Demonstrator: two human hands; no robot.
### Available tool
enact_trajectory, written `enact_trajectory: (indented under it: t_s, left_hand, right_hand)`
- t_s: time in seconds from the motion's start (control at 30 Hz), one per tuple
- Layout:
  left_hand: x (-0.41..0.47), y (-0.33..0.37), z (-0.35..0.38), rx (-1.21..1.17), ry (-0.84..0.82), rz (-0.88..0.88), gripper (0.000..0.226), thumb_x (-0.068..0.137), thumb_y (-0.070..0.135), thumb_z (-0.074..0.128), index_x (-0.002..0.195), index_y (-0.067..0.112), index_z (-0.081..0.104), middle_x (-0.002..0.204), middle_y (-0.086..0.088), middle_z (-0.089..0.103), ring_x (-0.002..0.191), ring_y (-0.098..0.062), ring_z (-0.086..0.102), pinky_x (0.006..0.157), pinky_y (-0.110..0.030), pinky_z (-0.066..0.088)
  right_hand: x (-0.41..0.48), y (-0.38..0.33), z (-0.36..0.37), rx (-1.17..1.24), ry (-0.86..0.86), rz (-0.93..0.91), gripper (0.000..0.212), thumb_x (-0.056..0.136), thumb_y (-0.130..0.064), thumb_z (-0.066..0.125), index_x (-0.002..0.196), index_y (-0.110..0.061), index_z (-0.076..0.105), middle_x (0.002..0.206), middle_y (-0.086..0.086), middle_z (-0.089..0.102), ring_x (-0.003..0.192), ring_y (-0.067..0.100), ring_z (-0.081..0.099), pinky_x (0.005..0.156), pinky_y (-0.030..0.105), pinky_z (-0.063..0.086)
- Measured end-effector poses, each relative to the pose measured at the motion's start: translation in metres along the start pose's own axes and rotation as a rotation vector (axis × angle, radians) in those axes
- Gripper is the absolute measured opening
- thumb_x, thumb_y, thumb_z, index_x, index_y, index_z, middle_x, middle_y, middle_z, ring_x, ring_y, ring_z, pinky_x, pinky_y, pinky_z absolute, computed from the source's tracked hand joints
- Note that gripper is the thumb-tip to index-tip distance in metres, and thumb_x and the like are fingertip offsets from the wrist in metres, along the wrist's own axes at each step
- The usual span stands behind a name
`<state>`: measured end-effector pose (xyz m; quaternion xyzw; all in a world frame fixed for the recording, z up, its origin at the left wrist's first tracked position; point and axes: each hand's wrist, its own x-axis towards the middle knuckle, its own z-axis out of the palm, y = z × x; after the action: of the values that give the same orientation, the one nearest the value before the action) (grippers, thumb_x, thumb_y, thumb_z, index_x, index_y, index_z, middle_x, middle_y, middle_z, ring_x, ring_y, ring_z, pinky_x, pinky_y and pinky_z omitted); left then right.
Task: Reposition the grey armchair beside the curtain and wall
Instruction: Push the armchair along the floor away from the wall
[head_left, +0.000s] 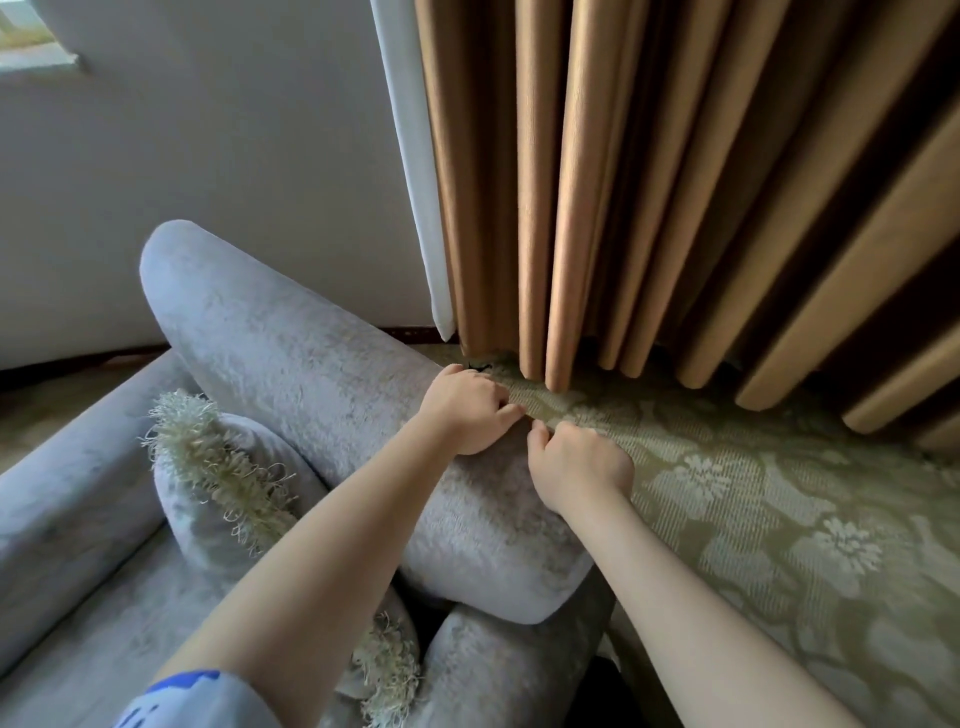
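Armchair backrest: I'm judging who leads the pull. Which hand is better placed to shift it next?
Probably the left hand: its palm sits atop the grey armchair, fingers hooked over the backrest's far edge. The right hand grips that edge too, but sits mostly beyond it.

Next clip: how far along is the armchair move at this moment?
Looks done: the grey armchair stands near the wall and the brown curtain, some carpet showing between its backrest and the curtain. In hand: the left hand and right hand both grip the backrest's top edge. Left: any last shift and letting go; the final spot cannot be judged from here.
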<state>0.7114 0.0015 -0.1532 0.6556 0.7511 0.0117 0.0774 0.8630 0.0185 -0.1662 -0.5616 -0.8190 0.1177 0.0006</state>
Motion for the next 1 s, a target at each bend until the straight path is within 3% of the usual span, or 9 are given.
enact_trajectory:
  t_s: [0.13, 0.37, 0.53, 0.77, 1.0]
  left_hand:
    - [-0.011, 0.008, 0.005, 0.039, 0.094, -0.013, 0.042, 0.095, 0.044, 0.035, 0.079, 0.018, 0.064, 0.092, 0.0, 0.065, 0.097, -0.018, 0.057, 0.09, -0.033, 0.03]
    - [-0.039, 0.016, 0.005, 0.049, 0.153, 0.016, 0.048, 0.091, 0.046, 0.029, 0.078, 0.016, 0.064, 0.082, 0.004, 0.062, 0.086, -0.015, 0.055, 0.087, -0.03, 0.032]
    - [-0.048, 0.035, 0.014, 0.056, 0.123, 0.04, 0.048, 0.09, 0.049, 0.029, 0.077, 0.019, 0.064, 0.079, 0.006, 0.06, 0.08, -0.013, 0.053, 0.087, -0.032, 0.033]
    - [-0.046, 0.038, 0.01, 0.029, 0.083, 0.002, 0.043, 0.092, 0.045, 0.034, 0.08, 0.017, 0.064, 0.082, 0.005, 0.061, 0.083, -0.014, 0.053, 0.089, -0.031, 0.033]
    - [-0.041, 0.043, 0.005, -0.006, 0.001, -0.078, 0.053, 0.097, 0.046, 0.027, 0.074, 0.015, 0.064, 0.075, 0.004, 0.058, 0.077, -0.015, 0.051, 0.088, -0.033, 0.032]
  right_hand:
    - [-0.007, 0.002, 0.001, -0.007, 0.008, -0.003, 0.059, 0.097, -0.05, 0.017, 0.112, -0.009, 0.057, 0.107, 0.013, 0.065, 0.096, 0.03, 0.063, 0.066, 0.034, 0.039]
    - [-0.04, 0.009, 0.0, -0.002, 0.034, -0.032, 0.058, 0.097, -0.05, 0.017, 0.107, -0.009, 0.057, 0.1, 0.012, 0.065, 0.087, 0.027, 0.062, 0.065, 0.033, 0.042]
    - [-0.06, 0.027, 0.003, -0.034, 0.009, -0.039, 0.055, 0.097, -0.051, 0.018, 0.103, -0.013, 0.057, 0.095, 0.007, 0.066, 0.081, 0.022, 0.063, 0.057, 0.028, 0.039]
    - [-0.057, 0.027, -0.004, -0.063, -0.02, -0.062, 0.054, 0.098, -0.048, 0.019, 0.103, -0.011, 0.057, 0.097, 0.008, 0.066, 0.083, 0.023, 0.064, 0.061, 0.029, 0.045]
    - [-0.047, 0.031, -0.012, -0.064, -0.181, -0.155, 0.053, 0.098, -0.048, 0.02, 0.103, -0.013, 0.06, 0.098, 0.007, 0.067, 0.086, 0.024, 0.065, 0.059, 0.029, 0.043]
